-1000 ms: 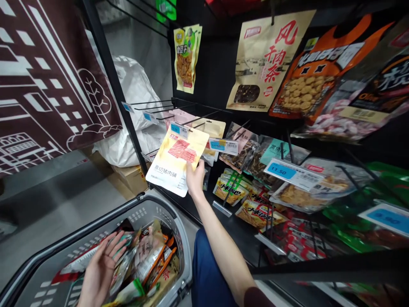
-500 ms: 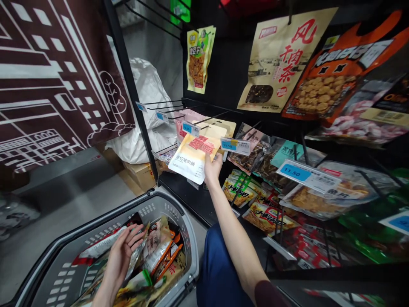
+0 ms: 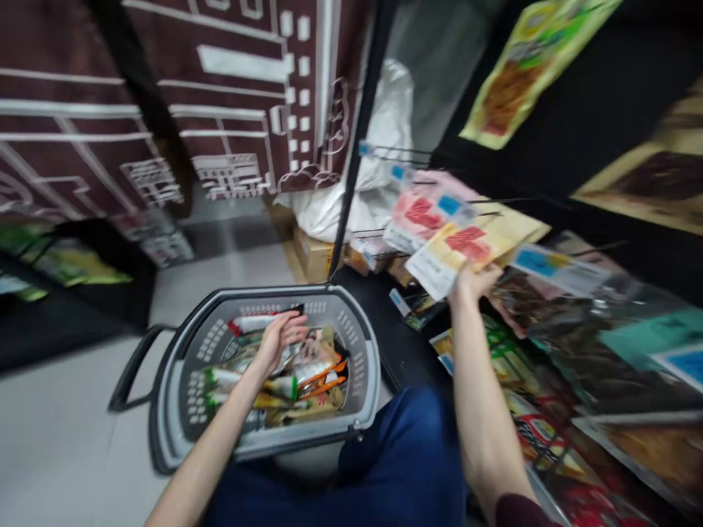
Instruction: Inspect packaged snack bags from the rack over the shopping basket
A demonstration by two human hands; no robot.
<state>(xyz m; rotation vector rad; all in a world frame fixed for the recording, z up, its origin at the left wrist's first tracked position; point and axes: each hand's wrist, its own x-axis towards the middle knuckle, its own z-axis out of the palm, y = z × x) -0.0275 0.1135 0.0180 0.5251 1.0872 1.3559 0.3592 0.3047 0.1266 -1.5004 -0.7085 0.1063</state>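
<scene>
In the right grip [image 3: 473,280], clenched on its lower edge, is a pale yellow pouch [image 3: 458,252] with a red print, held up among the rack's hooks. Just beyond it hangs a pink pouch [image 3: 420,214] with a blue price tag [image 3: 451,205] beside it. Down and to the left, the left grip [image 3: 281,335] lies released on the snack packets [image 3: 317,364] inside the grey basket [image 3: 369,366].

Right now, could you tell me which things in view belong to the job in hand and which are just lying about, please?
In hand: yellow-and-white flat snack pouch in right hand; grey plastic shopping basket of packets under left hand.
Lying about: white plastic sack; brown cardboard box; maroon printed curtain.
</scene>
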